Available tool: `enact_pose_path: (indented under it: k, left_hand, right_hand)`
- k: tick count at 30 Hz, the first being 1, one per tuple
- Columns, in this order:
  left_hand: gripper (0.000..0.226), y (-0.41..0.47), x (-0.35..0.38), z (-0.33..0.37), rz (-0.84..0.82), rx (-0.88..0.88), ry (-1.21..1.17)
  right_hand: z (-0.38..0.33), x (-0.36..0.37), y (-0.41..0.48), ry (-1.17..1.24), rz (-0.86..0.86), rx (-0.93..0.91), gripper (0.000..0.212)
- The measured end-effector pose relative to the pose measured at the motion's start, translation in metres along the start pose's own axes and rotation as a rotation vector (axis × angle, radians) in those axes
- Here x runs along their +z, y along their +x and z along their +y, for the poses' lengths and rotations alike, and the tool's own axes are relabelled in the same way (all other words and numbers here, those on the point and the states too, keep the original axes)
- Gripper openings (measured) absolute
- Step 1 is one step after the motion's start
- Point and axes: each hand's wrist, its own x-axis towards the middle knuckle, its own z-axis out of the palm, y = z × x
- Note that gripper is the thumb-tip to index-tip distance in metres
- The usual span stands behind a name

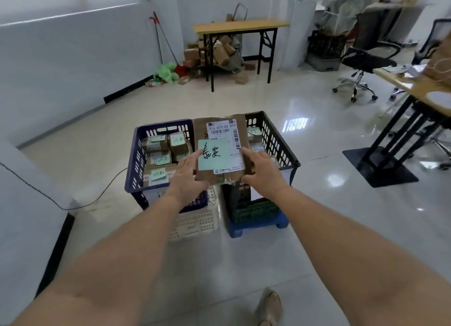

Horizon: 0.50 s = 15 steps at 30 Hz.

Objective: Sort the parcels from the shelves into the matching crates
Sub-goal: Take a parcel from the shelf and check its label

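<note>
Fingers [247,152] grip parcel [201,130] from both sides.

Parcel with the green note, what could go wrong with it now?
1. The parcel is over the line between the blue crate and the black crate, so it might land in the wrong one.
2. The left hand has its thumb on the edge of the green note, which might rub loose.
3. The left hand and right hand grip only the parcel's near half, so it could tip forward.

Matt brown paper parcel [219,130], perforated plastic crates [136,155], glossy floor [341,203]
</note>
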Motion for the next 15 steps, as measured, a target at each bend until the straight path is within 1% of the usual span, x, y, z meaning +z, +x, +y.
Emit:
enact_pose_path:
  k: [5, 10, 15]
  left_hand:
    - [0.084, 0.085, 0.041, 0.042, -0.01, -0.032, 0.066]
    - [0.085, 0.169, 0.072, 0.079, -0.019, 0.008, 0.069]
    - [0.085, 0.232, 0.086, 0.089, -0.014, -0.017, 0.056]
  right_hand:
    - [0.053, -0.045, 0.071, 0.046, -0.024, 0.021, 0.079]
    - [0.094, -0.097, 0.141, 0.015, 0.015, -0.005, 0.078]
    - [0.121, -0.116, 0.2, 0.02, 0.028, -0.016, 0.079]
